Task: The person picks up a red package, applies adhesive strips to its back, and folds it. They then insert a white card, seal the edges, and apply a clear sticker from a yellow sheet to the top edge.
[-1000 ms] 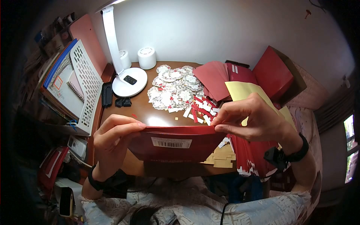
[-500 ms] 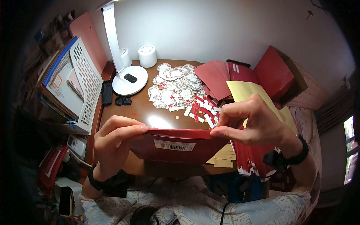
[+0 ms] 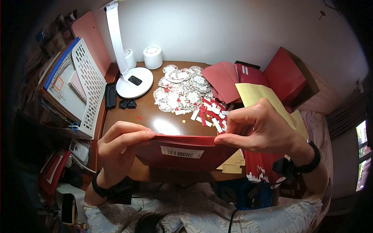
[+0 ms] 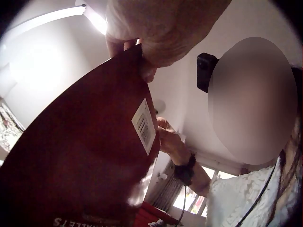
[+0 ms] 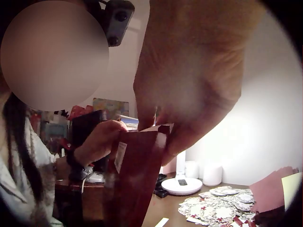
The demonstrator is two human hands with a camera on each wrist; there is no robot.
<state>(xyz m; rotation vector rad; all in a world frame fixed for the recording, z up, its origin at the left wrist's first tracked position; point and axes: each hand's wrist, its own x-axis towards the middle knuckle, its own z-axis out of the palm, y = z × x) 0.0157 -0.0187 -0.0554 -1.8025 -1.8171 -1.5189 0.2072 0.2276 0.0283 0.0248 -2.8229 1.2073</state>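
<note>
Both hands hold up a dark red cardboard packet (image 3: pixel 182 160) by its upper edge, close over the front of the desk. A white barcode label (image 3: pixel 182 152) is stuck on the side facing the person. At the left end of that edge, my left hand (image 3: pixel 123 141) pinches between thumb and fingers. The right hand (image 3: pixel 261 128) pinches the right end, its fingers bent; in the right wrist view, thumb and fingers stand on either side of the packet's top corner. The left wrist view shows the packet's broad face (image 4: pixel 80 142) with light lettering low down.
Lacy paper cutouts (image 3: pixel 180 89) lie heaped at the back, with red and white strips (image 3: pixel 211 112) beside them. Pink-red sheets (image 3: pixel 220 81), a yellow sheet (image 3: pixel 258 95) and a red box (image 3: pixel 285 77) stand right. Left are a white lamp (image 3: pixel 135 83) and a perforated file rack (image 3: pixel 90 89).
Both hands have come slightly lower with the packet. The right hand has shifted a little left along the top edge, so the hands are closer together.
</note>
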